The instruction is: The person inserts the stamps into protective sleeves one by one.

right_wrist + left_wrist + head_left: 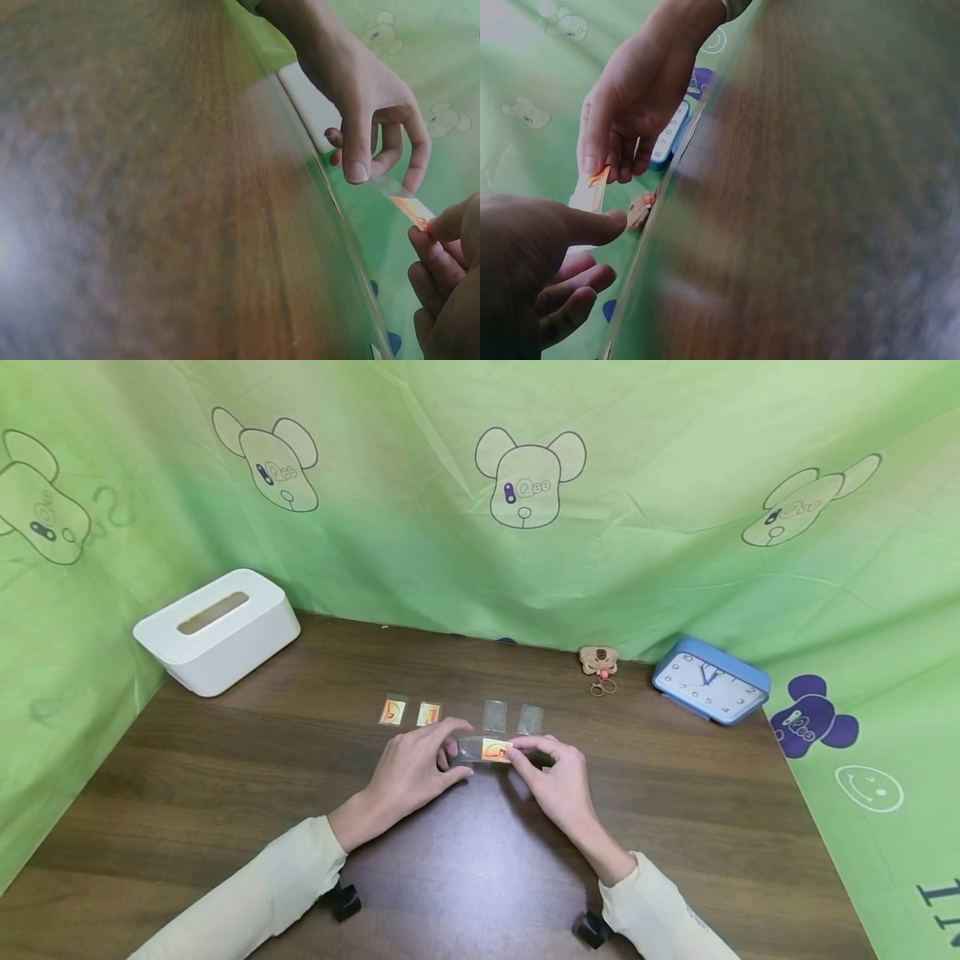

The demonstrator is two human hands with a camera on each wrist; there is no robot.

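Observation:
My right hand (pixel 558 781) pinches the right end of a small orange-and-yellow picture card (pixel 497 750), stamp-like in size, between thumb and fingertips. From the card's left side extends a clear plastic sleeve (pixel 470 749); whether the card lies inside it or overlaps it I cannot tell. Around the sleeve's left end, my left hand (pixel 408 768) has its thumb and fingers spread apart. The left wrist view also shows that gap between the left thumb (pixel 600 225) and fingers. A small pale edge (pixel 546 768) shows by the right fingers, mostly hidden.
Beyond the hands lie two sleeved picture cards (pixel 392 711) on the left and two clear sleeves (pixel 495 716) on the right. A white tissue box (pixel 225 635) stands at back left. A bear keychain (pixel 599 661) and a blue clock (pixel 711 681) sit at back right.

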